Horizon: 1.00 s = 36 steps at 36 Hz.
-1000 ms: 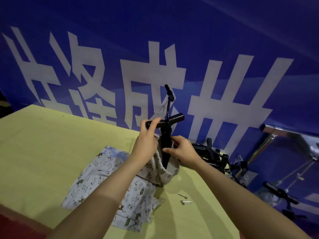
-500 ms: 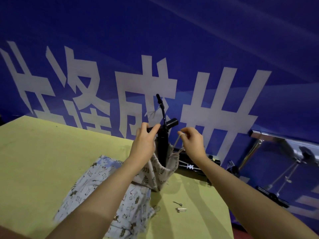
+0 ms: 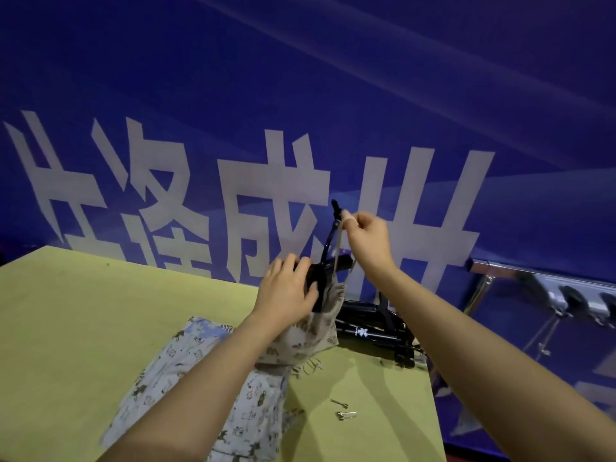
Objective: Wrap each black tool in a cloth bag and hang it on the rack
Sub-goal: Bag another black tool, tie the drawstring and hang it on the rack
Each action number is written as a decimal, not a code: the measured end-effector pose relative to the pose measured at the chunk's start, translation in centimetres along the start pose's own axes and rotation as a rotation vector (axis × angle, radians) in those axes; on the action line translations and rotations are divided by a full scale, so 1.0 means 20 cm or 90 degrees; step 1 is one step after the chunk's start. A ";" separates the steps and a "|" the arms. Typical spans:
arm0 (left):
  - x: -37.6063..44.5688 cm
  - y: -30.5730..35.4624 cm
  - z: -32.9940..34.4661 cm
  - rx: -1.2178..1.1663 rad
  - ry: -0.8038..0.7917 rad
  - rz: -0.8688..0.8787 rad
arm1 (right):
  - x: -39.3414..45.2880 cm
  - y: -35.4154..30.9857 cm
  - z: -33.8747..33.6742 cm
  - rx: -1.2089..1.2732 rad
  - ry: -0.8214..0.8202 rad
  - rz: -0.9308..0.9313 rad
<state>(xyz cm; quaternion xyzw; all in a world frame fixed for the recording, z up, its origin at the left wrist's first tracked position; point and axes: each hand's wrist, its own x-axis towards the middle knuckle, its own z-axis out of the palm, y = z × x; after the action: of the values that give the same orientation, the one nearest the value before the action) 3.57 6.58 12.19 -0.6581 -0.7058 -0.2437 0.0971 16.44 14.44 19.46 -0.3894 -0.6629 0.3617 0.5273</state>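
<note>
The right hand [image 3: 368, 240] has risen well above where it was half a second ago, drawing the bag's drawstring [image 3: 337, 253] taut up toward the tip of the black tool [image 3: 328, 248]. Its fingers pinch the cord. The left hand [image 3: 285, 295] grips the tool's crossbar at the mouth of the cloth bag [image 3: 311, 331], which stands near the table's [image 3: 83, 311] far right corner beside the other black tools [image 3: 370, 328]. The mouth looks to be cinching shut; hanging on the rack [image 3: 550, 288] is not yet done.

Our left hand [image 3: 286, 291] curls in a grip low down; our right hand [image 3: 368, 240] pinches, raised higher, both forearms outstretched.
</note>
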 end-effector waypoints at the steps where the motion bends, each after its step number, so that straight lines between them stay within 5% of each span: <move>1: 0.00 0.00 0.01 -0.002 0.007 0.002 | 0.01 -0.03 0.00 0.008 0.002 -0.017; 20: 0.15 0.24 -0.22 0.020 0.025 0.032 | 0.10 -0.37 -0.21 0.145 0.087 -0.076; 30: 0.19 0.65 -0.18 0.064 0.022 0.143 | 0.10 -0.37 -0.58 0.159 0.107 -0.107; 36: 0.14 0.99 -0.03 0.071 -0.064 0.146 | 0.03 -0.25 -0.92 0.160 0.088 -0.090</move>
<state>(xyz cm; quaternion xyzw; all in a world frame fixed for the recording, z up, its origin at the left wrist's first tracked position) 22.53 9.10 18.33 -0.7394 -0.6424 -0.1579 0.1254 33.75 14.09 27.60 -0.2968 -0.5999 0.3765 0.6405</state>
